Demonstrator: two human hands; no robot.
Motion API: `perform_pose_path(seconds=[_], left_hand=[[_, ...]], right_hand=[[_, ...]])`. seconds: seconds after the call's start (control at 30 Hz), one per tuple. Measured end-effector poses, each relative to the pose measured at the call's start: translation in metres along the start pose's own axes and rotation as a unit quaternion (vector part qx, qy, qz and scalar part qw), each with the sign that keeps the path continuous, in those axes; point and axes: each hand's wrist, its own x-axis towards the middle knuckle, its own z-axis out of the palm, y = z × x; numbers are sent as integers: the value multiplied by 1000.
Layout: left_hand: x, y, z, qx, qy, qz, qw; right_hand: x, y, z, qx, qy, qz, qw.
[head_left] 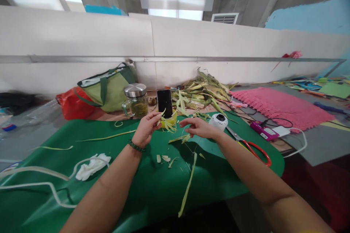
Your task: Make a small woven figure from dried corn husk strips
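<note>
My left hand (149, 127) is closed in a pinch on pale green-yellow corn husk strips (170, 126), whose loose ends fan out to the right. A beaded bracelet circles that wrist. To the right, my right hand (199, 127) hovers with bent fingers apart; I see nothing gripped in it, though a fine thread (188, 147) runs just below. Behind the hands, a dark-screened phone (164, 102) stands upright, with a yellow object (173, 117) at its foot, partly hidden. Husk scraps (165, 158) and a long husk strip (188, 185) lie on the green mat (153, 196).
A heap of husks (205, 89) lies behind. A lidded glass mug (136, 102) and green bag (106, 87) stand left. At right are a white rounded object (218, 121), red-handled scissors (257, 151), a purple power strip (264, 131) and pink cloth (281, 105). Crumpled tissue (93, 166) lies front left.
</note>
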Motion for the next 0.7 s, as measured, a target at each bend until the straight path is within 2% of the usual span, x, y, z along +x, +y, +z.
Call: perform_pose_path(seconds=[0.13,0.23,0.37,0.5,0.53,0.6,0.7], left_hand=[[0,0,-1,-15,7,-18,1000],[1,-1,-2,-16,-2,-26,1000],[1,-2,-2,-7,-10,-28,1000],[-1,-1,0,7,-13,-37,999],[-2,-1,1,11,-16,-37,999],[-4,0,3,19,-23,-38,999],[-7,2,5,30,-31,-36,998]], right_hand=[[-8,1,3,-157,45,40,986],[-8,-10,11,-197,-1,15,980],[-12,-40,23,-203,-41,-59,977],[-38,-59,33,-158,18,-200,967],[-47,-58,37,-152,30,-235,960],[-65,-49,46,-160,5,-288,944],[-85,-26,59,-241,-42,-249,937]])
